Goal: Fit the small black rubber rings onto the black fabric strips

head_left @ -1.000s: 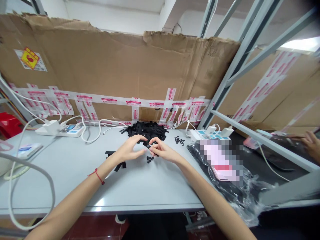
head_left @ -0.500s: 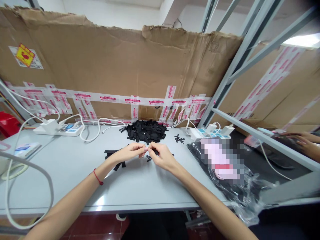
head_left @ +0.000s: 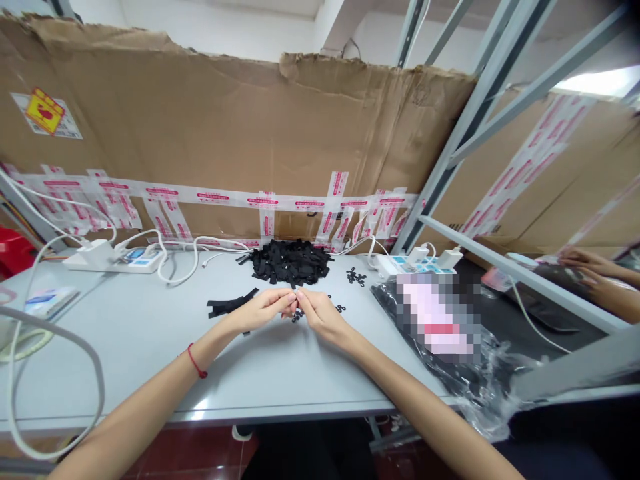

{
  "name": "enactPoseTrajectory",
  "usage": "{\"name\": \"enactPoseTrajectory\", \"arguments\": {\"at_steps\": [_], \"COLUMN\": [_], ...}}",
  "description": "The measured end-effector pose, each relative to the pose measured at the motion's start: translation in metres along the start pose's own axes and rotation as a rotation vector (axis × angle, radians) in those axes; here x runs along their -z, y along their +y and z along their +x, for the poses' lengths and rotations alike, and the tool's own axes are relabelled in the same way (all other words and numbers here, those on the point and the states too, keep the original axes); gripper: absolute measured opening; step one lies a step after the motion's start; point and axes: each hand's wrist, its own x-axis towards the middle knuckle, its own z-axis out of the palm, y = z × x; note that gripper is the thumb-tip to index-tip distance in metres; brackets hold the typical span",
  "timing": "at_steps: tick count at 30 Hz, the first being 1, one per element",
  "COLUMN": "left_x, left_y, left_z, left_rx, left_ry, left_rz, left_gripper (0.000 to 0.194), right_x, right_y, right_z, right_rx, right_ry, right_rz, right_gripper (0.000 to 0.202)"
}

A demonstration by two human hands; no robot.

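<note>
My left hand (head_left: 267, 308) and my right hand (head_left: 323, 316) meet fingertip to fingertip above the table, both closed in a pinch. A small black strip (head_left: 294, 287) seems to poke up between the fingertips; fingers hide most of it. Just behind them lies a heap of short black strips (head_left: 290, 261). Beside my left wrist rests a small stack of black strips (head_left: 225, 306), partly covered by that hand. Small black rings (head_left: 297, 316) lie below the fingertips, with a few more rings (head_left: 341, 309) to the right of my right hand.
Another cluster of small black rings (head_left: 356, 277) lies near the right power strip (head_left: 400, 265). A pink, blurred-out item (head_left: 430, 313) rests on black plastic at the right. White cables loop over the left side beside another power strip (head_left: 145, 260). A co-worker's hands (head_left: 590, 267) show beyond the metal frame.
My hands stay pinched together at nearly the same spot. A dark piece seen inside my right hand before is no longer visible there. My right fingers have straightened towards the left ones.
</note>
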Motion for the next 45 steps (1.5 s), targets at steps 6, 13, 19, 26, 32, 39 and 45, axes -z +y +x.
{"name": "enactPoseTrajectory", "arguments": {"at_steps": [6, 13, 19, 26, 32, 39, 45], "left_x": [-0.006, -0.007, -0.003, -0.004, -0.008, 0.025, 0.074], "left_y": [-0.012, -0.034, -0.026, -0.030, -0.028, -0.017, -0.017], "left_z": [0.004, 0.008, 0.003, 0.004, 0.004, -0.005, -0.031], "left_rx": [0.047, 0.236, 0.184, 0.160, 0.143, 0.212, 0.546], "left_ry": [0.049, 0.139, 0.135, 0.154, 0.148, 0.123, 0.245], "left_rz": [-0.040, 0.156, 0.448, 0.603, 0.593, 0.547, 0.985], "left_gripper": [0.037, 0.038, 0.036, 0.034, 0.025, 0.032, 0.030], "right_x": [-0.001, -0.003, 0.011, 0.020, 0.024, 0.042, 0.057], "right_y": [0.007, 0.009, 0.005, -0.001, -0.006, 0.013, 0.015], "right_z": [0.002, 0.002, 0.001, -0.009, -0.015, -0.021, -0.015], "right_rx": [-0.111, -0.158, -0.217, -0.195, -0.205, -0.342, -0.466], "right_ry": [0.040, -0.021, -0.098, -0.131, -0.142, 0.064, -0.027], "right_rz": [-0.002, -0.169, -0.135, -0.114, -0.110, -0.263, -0.668], "right_gripper": [0.042, 0.031, 0.032, 0.032, 0.035, 0.028, 0.024]}}
